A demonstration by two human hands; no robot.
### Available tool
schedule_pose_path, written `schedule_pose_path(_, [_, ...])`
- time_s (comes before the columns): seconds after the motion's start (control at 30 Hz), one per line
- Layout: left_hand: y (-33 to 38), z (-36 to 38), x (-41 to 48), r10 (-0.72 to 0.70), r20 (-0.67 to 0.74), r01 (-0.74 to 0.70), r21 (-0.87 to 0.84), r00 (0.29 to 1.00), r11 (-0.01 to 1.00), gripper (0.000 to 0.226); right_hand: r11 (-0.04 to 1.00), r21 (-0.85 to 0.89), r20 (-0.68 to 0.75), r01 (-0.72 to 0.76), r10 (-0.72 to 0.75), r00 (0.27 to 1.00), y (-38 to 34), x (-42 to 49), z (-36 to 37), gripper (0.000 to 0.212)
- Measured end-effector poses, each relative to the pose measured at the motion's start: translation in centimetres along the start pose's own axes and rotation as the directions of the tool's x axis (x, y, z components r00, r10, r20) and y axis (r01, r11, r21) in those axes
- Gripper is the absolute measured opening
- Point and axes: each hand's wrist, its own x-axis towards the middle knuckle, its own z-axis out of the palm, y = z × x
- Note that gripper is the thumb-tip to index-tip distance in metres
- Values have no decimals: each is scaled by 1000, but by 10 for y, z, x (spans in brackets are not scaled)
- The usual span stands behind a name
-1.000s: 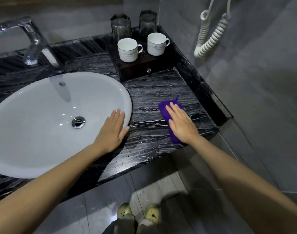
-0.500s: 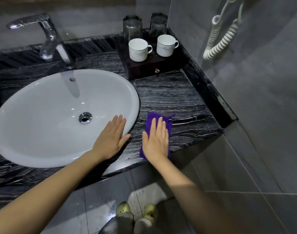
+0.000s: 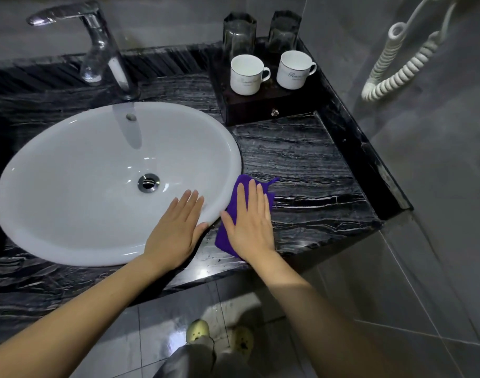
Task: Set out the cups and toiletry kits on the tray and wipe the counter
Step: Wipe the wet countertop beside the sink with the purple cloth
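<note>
My right hand [image 3: 249, 222] lies flat, fingers together, pressing a purple cloth [image 3: 234, 197] onto the black marble counter [image 3: 301, 170] just right of the basin. My left hand [image 3: 176, 227] rests flat and empty on the front right rim of the white sink [image 3: 70, 165]. At the back right a dark wooden tray [image 3: 263, 107] with a small drawer knob carries two white mugs [image 3: 247, 75] [image 3: 294, 69] in front and two dark glass tumblers [image 3: 239, 34] [image 3: 285, 30] behind. No toiletry kits are in view.
A chrome tap [image 3: 102, 47] stands behind the sink. A white coiled cord [image 3: 397, 64] hangs on the grey tiled wall at right. A raised black ledge [image 3: 367, 159] borders the counter's right side. My slippered feet [image 3: 219, 336] stand on the tiled floor below.
My right hand has slid the purple cloth leftward across the counter, from the right part to against the sink rim. The left hand has stayed on the rim.
</note>
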Motion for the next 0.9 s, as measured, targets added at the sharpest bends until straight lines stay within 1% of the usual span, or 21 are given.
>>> schedule_pose_path(0.1, [1, 1, 1, -4, -7, 4, 10, 1000, 1000, 71, 996, -15, -24, -89, 89, 996, -7, 12, 3, 70])
schedule_pose_path(0.2, [1, 1, 0, -13, -11, 13, 5, 1000, 1000, 71, 992, -46, -35, -116, 114, 993, -8, 19, 7, 69])
schedule_pose_path(0.33, [3, -1, 0, -16, -11, 16, 4, 1000, 1000, 71, 990, -67, -63, -124, 120, 991, -10, 23, 9, 68])
schedule_pose_path(0.43, [3, -1, 0, -9, -21, 9, 3, 1000, 1000, 70, 991, -56, -53, -119, 116, 992, -9, 27, 7, 68])
schedule_pose_path(0.5, [1, 0, -1, -7, -23, 7, -5, 1000, 1000, 73, 994, -39, -31, -97, 96, 995, -7, 29, 5, 64])
schedule_pose_path(0.57, [0, 0, -2, -6, -26, 6, -19, 1000, 1000, 81, 997, -11, -1, -71, 71, 997, -4, 31, 2, 60])
schedule_pose_path(0.63, [-5, -1, -6, -23, -14, 23, -52, 1000, 998, 95, 997, 54, 33, -47, 45, 998, 2, 32, -4, 62])
schedule_pose_path(0.73, [-19, -6, -23, -119, 20, 121, -74, 993, 990, 108, 986, 162, 90, -36, 21, 996, 11, 27, -16, 65])
schedule_pose_path(0.83, [-39, -10, -45, -201, 12, 201, -43, 980, 979, 110, 977, 206, 144, -54, 25, 989, 1, 5, -17, 70])
schedule_pose_path(0.9, [-46, -10, -54, -201, 3, 201, -7, 980, 980, 102, 967, 246, 166, -63, 21, 986, -11, -11, -13, 76])
